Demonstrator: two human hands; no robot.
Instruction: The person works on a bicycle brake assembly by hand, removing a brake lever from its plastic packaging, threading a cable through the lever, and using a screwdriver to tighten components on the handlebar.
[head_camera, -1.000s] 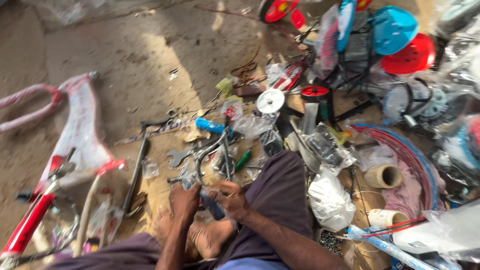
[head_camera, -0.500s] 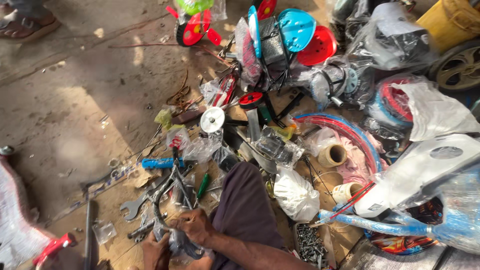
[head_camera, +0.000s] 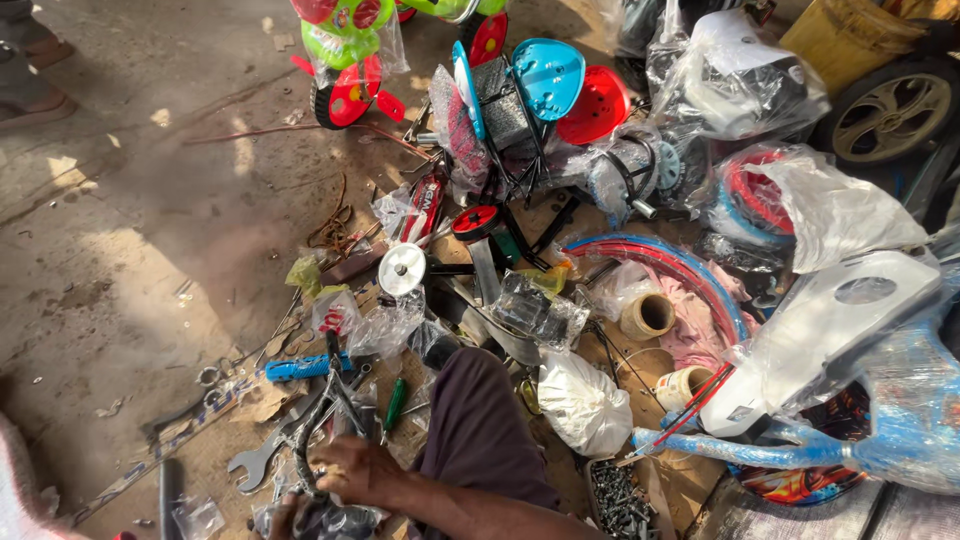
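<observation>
**spokes_n_grease:** Bottom of the head view: the person's right hand (head_camera: 352, 468) is curled over a dark curved metal piece (head_camera: 310, 430), maybe a bent bracket or fender stay, fingers wrapped round its lower end. It sits on the ground just at 12 o'clock from that hand. The left hand (head_camera: 285, 515) is half cut off by the frame edge and rests against a crinkly plastic bag (head_camera: 335, 522); can't tell how far it's closed.

**trike_fixer:** How would that piece handle, you reckon?

**spokes_n_grease:** Looks like thin steel, so stiff and fairly light, not fragile. Probably dusty rather than slick. The curve gives a natural grip in the middle of the bend; the ends look narrower and could snag on nearby clutter.

**trike_fixer:** What's around it?

**spokes_n_grease:** An open-ended spanner (head_camera: 255, 460) at about 9 o'clock from the right hand, a green-handled screwdriver (head_camera: 393, 405) at 1 o'clock, a blue-handled tool (head_camera: 300, 368) further out at 11. A tub of screws (head_camera: 618, 495) lies well off at 3 o'clock, past the person's dark trouser leg (head_camera: 480, 430).
</observation>
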